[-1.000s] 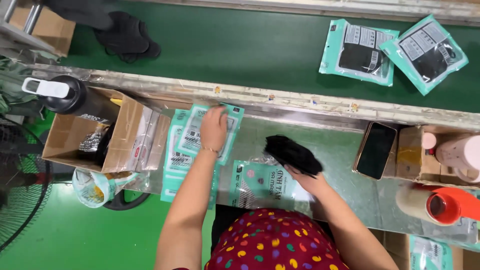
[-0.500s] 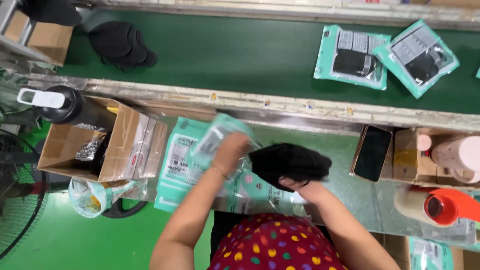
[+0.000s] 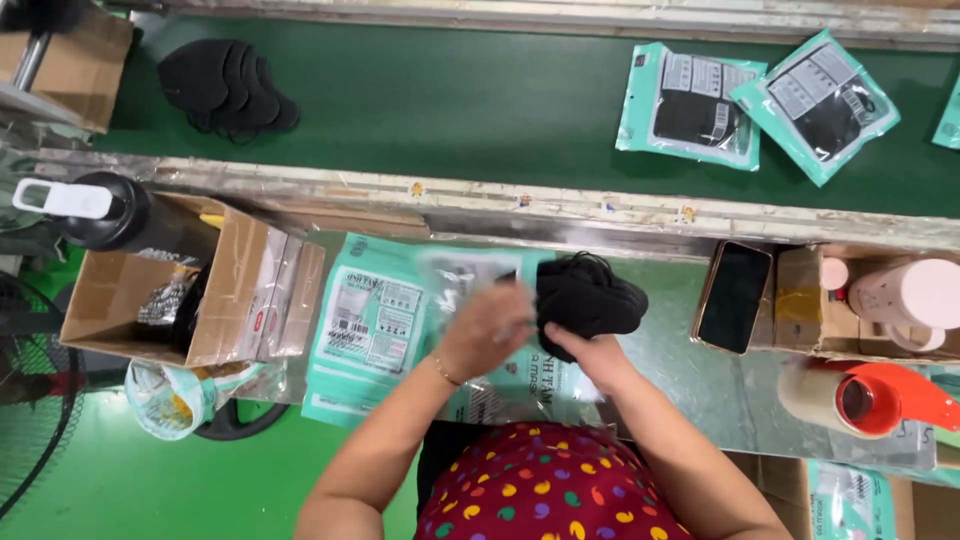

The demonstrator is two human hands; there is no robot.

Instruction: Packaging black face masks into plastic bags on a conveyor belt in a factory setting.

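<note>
A green conveyor belt (image 3: pixel 450 100) ran across the top of the view, with a worn metal rail along its near edge. On the belt lay a pile of black masks (image 3: pixel 225 85) at the left and 2 filled teal packets (image 3: pixel 760 105) at the right, the 2 overlapping at one corner.

Below the rail, a shiny metal surface (image 3: pixel 670 370) carried the work. At its left stood an open cardboard box (image 3: pixel 190 290), with a black bottle with a white cap (image 3: pixel 100 210) just beside it. A stack of empty teal packets (image 3: pixel 370 320) lay flat between the box and the person's hands.

At the right of the surface lay a dark phone (image 3: pixel 733 297), screen up, near a pink cup (image 3: pixel 905 295) that sat in a small carton. Nearer the person rested a tape dispenser with a red handle (image 3: pixel 870 398).

The right hand (image 3: pixel 590 352) was closed from below around a bundle of black masks (image 3: pixel 585 295), held just above the surface at the middle of the view. The left hand (image 3: pixel 490 330) was blurred; it gripped a clear-fronted teal packet (image 3: pixel 465 275) by its edge, right beside the bundle and touching it. Whether the masks had entered the packet's mouth could not be told.
</note>
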